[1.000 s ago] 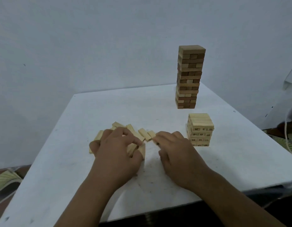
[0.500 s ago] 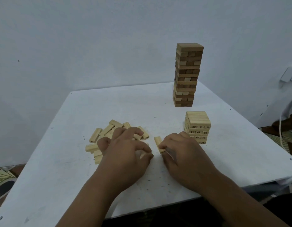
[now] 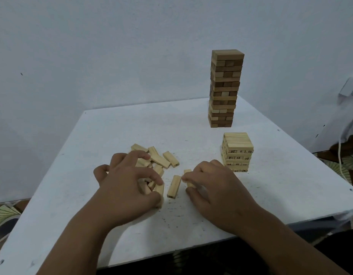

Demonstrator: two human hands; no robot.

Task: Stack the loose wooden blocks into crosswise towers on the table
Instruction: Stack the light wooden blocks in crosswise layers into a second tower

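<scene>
One block (image 3: 174, 186) now lying free between both hands, left hand (image 3: 130, 181) and right hand (image 3: 213, 185) grasping blocks.

Setting: plain room corner, dim even light.
White scuffed surface (image 3: 191, 124) against bare pale blue-grey wall (image 3: 112, 46); patterned floor covering (image 3: 3, 213) at lower left; white cord (image 3: 339, 155) hanging at right.

Only 1 view is given, from a camera worn on the person's head. It looks forward and steeply down over the white table (image 3: 201, 231), whose near edge runs across the bottom of the frame. The 2 forearms enter from below, very close to the lens. The far table edge meets a pale wall (image 3: 112, 46) filling the upper half.
</scene>
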